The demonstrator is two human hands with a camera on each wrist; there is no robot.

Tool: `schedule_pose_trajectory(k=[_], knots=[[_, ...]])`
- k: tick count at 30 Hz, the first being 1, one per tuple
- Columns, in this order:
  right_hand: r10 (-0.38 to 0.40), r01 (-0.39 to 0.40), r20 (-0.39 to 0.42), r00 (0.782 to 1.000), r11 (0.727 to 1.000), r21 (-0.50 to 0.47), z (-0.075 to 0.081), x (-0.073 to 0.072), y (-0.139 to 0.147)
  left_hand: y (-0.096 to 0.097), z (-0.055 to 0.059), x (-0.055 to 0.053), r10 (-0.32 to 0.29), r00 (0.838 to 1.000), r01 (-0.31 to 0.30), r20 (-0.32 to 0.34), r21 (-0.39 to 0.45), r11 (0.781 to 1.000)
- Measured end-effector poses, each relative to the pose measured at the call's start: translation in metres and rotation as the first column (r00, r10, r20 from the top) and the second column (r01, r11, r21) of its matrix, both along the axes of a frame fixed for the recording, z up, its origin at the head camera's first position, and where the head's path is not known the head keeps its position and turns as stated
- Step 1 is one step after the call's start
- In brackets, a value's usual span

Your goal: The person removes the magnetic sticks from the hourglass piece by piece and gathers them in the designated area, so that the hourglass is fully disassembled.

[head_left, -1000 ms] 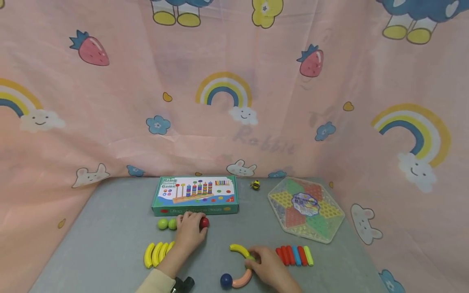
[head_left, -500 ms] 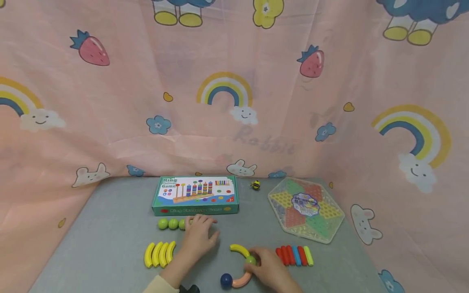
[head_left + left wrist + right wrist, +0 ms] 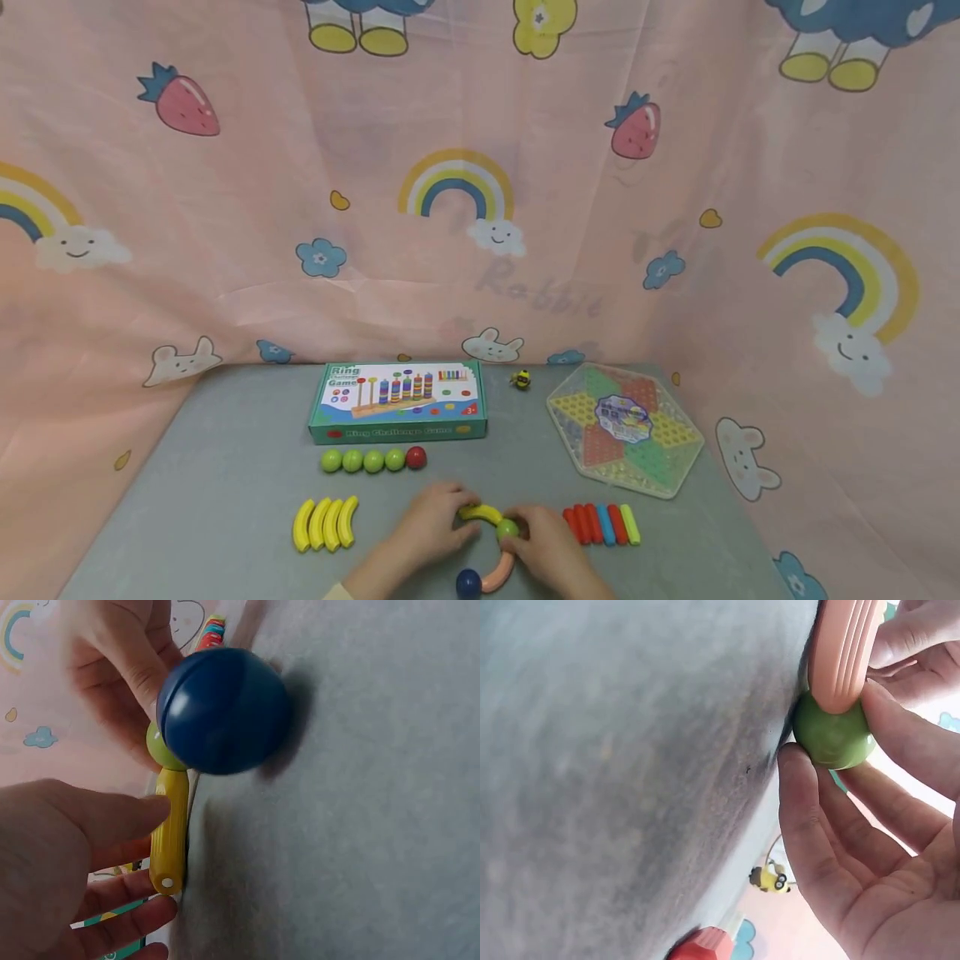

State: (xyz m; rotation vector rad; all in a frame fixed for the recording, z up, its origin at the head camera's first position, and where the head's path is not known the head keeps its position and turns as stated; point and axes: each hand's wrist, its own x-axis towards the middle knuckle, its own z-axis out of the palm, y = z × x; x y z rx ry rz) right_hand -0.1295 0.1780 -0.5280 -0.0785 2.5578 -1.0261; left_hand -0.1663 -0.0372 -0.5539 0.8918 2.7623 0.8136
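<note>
A yellow curved stick (image 3: 486,513), a green ball (image 3: 507,531), a peach curved stick (image 3: 498,574) and a blue ball (image 3: 468,583) form a bent chain at the front middle. My left hand (image 3: 433,527) pinches the yellow stick near its free end; in the left wrist view the thumb lies across it and fingertips reach its other side. With thumb and fingers, my right hand (image 3: 553,546) holds the green ball where the two sticks meet it. The right wrist view shows the peach stick (image 3: 846,656) against that green ball (image 3: 832,739).
Left of the hands lie several yellow curved sticks (image 3: 326,525). Behind them runs a row of green balls (image 3: 373,461) ending in a red ball (image 3: 416,457). Short coloured sticks (image 3: 596,525) lie right. Farther back are a game box (image 3: 397,404), a bee figure (image 3: 521,380) and a hexagonal board (image 3: 626,429).
My left hand has left the red ball at the row's end, come forward and right, and taken hold of the yellow stick. The chain has shifted slightly; my right hand stays on the green ball.
</note>
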Motion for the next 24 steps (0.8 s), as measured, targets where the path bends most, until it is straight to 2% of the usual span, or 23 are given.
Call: schedule_pose_trajectory(k=[4,12,15,19,22,24], knots=[[0.017,-0.017,-0.012,1.000,1.000,-0.008,0.000,-0.002,-0.001,-0.001,-0.001,0.001,0.007,1.000,-0.008,0.028,0.012,1.000],[0.026,-0.026,-0.005,1.000,1.000,-0.012,0.000,-0.004,-0.005,-0.001,0.001,0.004,0.044,0.987,-0.046,0.157,0.011,0.999],[0.004,-0.004,-0.006,1.000,1.000,0.002,0.001,-0.004,-0.006,-0.001,0.001,0.006,0.067,0.983,-0.072,0.170,0.024,0.997],[-0.050,0.053,-0.054,0.997,0.997,0.052,0.000,-0.004,-0.005,0.000,0.001,0.009,0.109,0.979,-0.118,0.171,0.038,0.992],[-0.070,0.076,-0.081,0.994,0.994,0.077,0.000,-0.004,-0.002,-0.001,0.000,0.011,0.157,0.970,-0.168,0.184,0.045,0.985],[-0.071,0.076,-0.069,0.995,0.994,0.075,0.000,-0.005,0.000,-0.003,0.000,0.011,0.180,0.963,-0.190,0.201,0.035,0.981]])
